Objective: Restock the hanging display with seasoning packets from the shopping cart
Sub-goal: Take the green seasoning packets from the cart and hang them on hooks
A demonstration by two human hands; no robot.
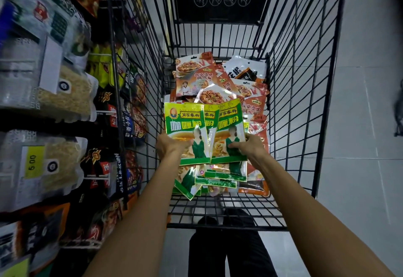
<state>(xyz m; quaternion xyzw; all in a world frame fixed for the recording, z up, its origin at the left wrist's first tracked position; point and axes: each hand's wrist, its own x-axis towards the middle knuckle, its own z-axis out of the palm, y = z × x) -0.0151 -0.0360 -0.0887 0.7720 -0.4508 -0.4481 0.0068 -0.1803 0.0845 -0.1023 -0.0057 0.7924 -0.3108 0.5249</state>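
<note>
Fingertips hidden behind green packets (185,124), left hand (171,146) and right hand (250,146) clamped on them — orange packets (192,76) beyond, cart (239,226), blurred rack (115,76) left.

One wide view, worn on the head, pointed forward and steeply down into the cart (302,102), seen close from above. Shelves (26,120) are caught at left, floor (368,128) at right.

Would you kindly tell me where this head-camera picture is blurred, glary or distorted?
Head view: the shelf goods at far left are smeared by motion blur; the green packets, gripped by the left hand and right hand, are sharp yet show foil glare; the cart wires bow from wide-angle distortion.
</note>
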